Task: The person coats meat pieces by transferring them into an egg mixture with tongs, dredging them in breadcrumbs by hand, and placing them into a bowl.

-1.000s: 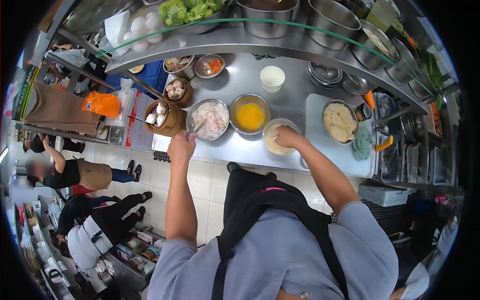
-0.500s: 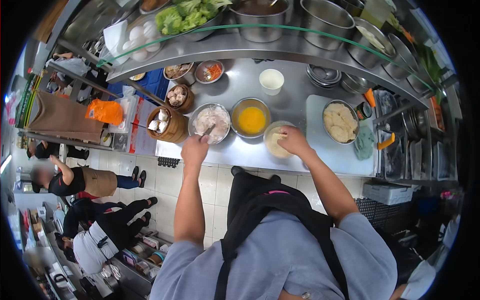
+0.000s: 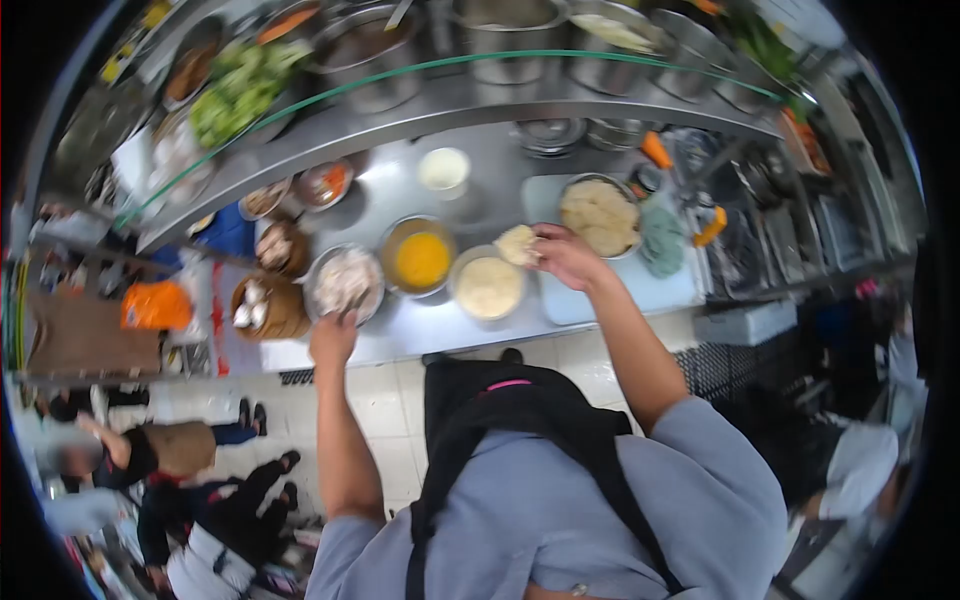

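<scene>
My right hand (image 3: 572, 257) pinches a crumb-coated piece of food (image 3: 517, 246), held between the bowl of breadcrumbs (image 3: 488, 286) and the metal bowl of coated pieces (image 3: 600, 215). At the front edge of the counter, my left hand (image 3: 333, 340) is closed on the handle of a metal utensil (image 3: 354, 303); whether it is tongs or a fork is blurred. Its tip dips into a metal bowl of pale, white-coated pieces (image 3: 345, 278). Between that bowl and the crumbs stands a metal bowl of beaten egg (image 3: 423, 261).
A white cutting board (image 3: 560, 307) lies under the coated pieces, with a green cloth (image 3: 661, 240) on it. Bamboo steamers (image 3: 285, 312) stand at the left. Behind is a white tub (image 3: 443, 174). A steel shelf (image 3: 420, 112) with pots overhangs the counter. Other people are at the lower left.
My right hand has risen out of the crumb bowl and moved right with a coated piece. My left hand stays by the white-coated pieces with the utensil. The camera view has shifted.
</scene>
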{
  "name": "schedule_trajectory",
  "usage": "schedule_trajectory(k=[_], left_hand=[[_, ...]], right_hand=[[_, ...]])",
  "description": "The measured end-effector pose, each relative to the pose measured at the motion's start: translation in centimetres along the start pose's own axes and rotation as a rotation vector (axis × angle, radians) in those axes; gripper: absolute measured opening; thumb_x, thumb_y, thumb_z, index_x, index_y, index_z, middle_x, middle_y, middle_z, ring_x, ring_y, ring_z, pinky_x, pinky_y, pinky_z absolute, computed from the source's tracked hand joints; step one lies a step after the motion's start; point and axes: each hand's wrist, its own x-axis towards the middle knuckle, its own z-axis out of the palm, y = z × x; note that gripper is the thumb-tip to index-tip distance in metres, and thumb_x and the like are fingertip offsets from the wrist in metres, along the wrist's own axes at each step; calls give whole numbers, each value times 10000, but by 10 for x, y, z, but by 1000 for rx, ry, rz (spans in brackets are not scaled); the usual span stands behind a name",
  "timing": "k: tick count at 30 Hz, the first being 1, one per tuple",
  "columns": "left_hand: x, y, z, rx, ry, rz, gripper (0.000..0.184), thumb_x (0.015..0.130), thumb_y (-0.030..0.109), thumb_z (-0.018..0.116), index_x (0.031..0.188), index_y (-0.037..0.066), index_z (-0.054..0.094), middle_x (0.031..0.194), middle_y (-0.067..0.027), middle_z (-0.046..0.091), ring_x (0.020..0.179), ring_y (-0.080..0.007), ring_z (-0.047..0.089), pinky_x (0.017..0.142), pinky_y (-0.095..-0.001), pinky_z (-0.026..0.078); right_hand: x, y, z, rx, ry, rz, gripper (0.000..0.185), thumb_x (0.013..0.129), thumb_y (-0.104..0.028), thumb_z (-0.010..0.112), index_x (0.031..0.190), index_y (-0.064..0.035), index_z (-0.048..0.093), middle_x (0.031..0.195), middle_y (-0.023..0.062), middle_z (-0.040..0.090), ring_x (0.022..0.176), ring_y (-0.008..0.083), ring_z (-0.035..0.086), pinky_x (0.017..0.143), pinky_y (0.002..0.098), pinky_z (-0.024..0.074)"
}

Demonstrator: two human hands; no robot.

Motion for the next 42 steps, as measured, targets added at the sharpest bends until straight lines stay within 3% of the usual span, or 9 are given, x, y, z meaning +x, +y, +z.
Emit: schedule_trajectory(k=[5, 10, 17, 20, 22, 28, 29, 37, 42], left_hand=[[-18, 41, -49, 71, -20, -61, 386, 927, 427, 647, 1020, 64, 735, 947, -238, 716, 929, -450, 682, 814, -537, 527], [-20, 29, -49, -77, 74, -84, 381, 924, 414, 666, 996, 46, 733, 930, -244, 712, 920, -458, 681, 789, -531, 521], [-24, 25, -49, -123, 42, -76, 376, 932, 393, 666, 985, 24, 718, 929, -260, 699, 930, -474, 665, 788, -522, 511], [-22, 12, -42, -125, 52, -45, 377, 928, 392, 671, 996, 24, 719, 947, -261, 700, 943, -471, 663, 797, -520, 511], [-20, 4, -34, -114, 54, -21, 378, 925, 393, 675, 1007, 27, 723, 960, -260, 702, 951, -469, 663, 805, -517, 514], [-25, -9, -38, -85, 23, -104, 414, 920, 442, 665, 1109, 80, 728, 1034, -239, 716, 989, -443, 678, 831, -522, 534], [-25, -9, -39, -32, 45, -133, 420, 919, 448, 663, 1128, 89, 724, 1029, -230, 721, 986, -439, 683, 827, -523, 539], [-38, 27, -70, 91, 47, -96, 366, 902, 409, 692, 1031, 67, 721, 922, -231, 730, 875, -433, 705, 779, -523, 554], [-20, 37, -56, 5, -75, -96, 372, 907, 407, 682, 988, 48, 738, 930, -237, 727, 916, -436, 697, 819, -510, 545]], right_hand=[[-20, -44, -46, 13, 87, -72, 198, 921, -63, 669, 1115, -49, 629, 1073, 52, 672, 1012, 184, 675, 893, 354, 562], [-17, -78, -111, -241, 407, -125, 229, 887, -69, 718, 1101, -54, 639, 1063, 31, 656, 972, 160, 661, 846, 352, 583], [-12, -91, -114, -495, 419, 46, 250, 870, -79, 734, 1107, -51, 659, 1030, 4, 633, 917, 128, 641, 785, 343, 604], [5, -73, -121, -438, 332, 19, 269, 834, -138, 754, 1057, -3, 684, 995, 64, 693, 900, 184, 678, 817, 361, 594], [14, -64, -123, -1449, 346, -59, 330, 770, -234, 768, 986, 12, 722, 999, 161, 738, 939, 278, 704, 865, 383, 572], [35, -41, -142, -1737, 477, -174, 295, 737, -314, 731, 924, -90, 775, 935, 142, 753, 907, 322, 718, 837, 431, 558], [27, -53, -132, -1697, 401, -77, 322, 762, -332, 662, 911, -59, 747, 979, 213, 723, 964, 379, 694, 858, 482, 546], [11, -56, -110, -1430, 616, -282, 316, 772, -259, 748, 995, -36, 742, 947, 176, 749, 907, 321, 728, 816, 404, 567], [-1, -49, -90, -1275, 573, -331, 316, 812, -215, 751, 1035, 8, 731, 883, 151, 745, 820, 232, 721, 761, 340, 549]])
